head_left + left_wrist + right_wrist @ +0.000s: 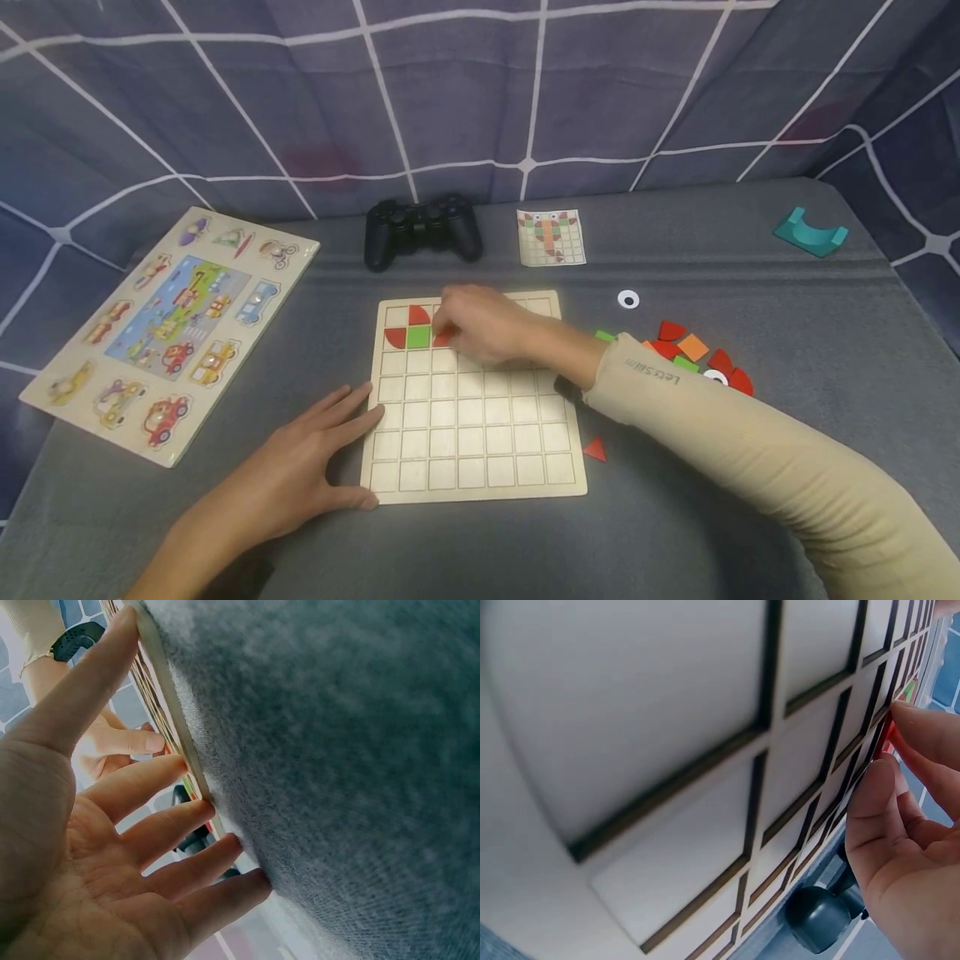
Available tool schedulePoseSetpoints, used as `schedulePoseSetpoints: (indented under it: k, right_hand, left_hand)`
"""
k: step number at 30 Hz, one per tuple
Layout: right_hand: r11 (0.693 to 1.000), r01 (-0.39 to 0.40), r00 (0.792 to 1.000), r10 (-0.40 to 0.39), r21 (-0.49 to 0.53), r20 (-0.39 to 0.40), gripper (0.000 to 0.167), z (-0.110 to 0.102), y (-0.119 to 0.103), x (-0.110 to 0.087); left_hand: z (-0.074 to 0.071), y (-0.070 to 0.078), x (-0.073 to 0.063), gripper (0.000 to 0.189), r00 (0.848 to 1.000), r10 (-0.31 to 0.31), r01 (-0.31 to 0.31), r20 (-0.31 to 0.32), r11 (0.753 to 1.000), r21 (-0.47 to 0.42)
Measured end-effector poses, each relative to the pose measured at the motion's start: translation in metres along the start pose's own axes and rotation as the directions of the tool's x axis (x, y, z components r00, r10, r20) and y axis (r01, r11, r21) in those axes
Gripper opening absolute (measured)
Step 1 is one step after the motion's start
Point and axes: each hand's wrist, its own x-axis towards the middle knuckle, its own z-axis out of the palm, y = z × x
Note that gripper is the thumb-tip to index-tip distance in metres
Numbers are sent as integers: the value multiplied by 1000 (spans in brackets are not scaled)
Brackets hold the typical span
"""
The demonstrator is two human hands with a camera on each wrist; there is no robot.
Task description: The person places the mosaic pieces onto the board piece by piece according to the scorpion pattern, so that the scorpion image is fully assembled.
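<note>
A square wooden grid board (472, 442) lies flat on the grey cloth. Along its left edge, my left hand (296, 467) rests with spread fingers and thumb touching the side. My right hand (483, 325) is over the board's upper rows, where its thumb and fingers pinch a red puzzle piece (887, 739) at a cell; the fingers partly cover its shape. Just left of that hand, a green square (418, 337) sits in a cell, with a red quarter-circle (395, 337) beside it and another red quarter-circle (418, 315) above it.
Loose red, orange and green pieces (693, 347) lie partly behind the right sleeve, near an eye disc (628, 299). A red triangle (596, 450) lies right of the board. Behind are a pattern card (551, 250), a game controller (422, 233) and a teal holder (812, 233); a picture puzzle (180, 333) lies left.
</note>
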Motion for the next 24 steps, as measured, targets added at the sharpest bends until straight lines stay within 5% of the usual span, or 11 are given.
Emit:
schedulePoseSetpoints:
  k: [24]
  right_hand:
    - [993, 37, 995, -27, 110, -92, 25, -6, 19, -14]
  left_hand:
    - [0, 0, 0, 95, 1000, 8, -7, -12, 1000, 8]
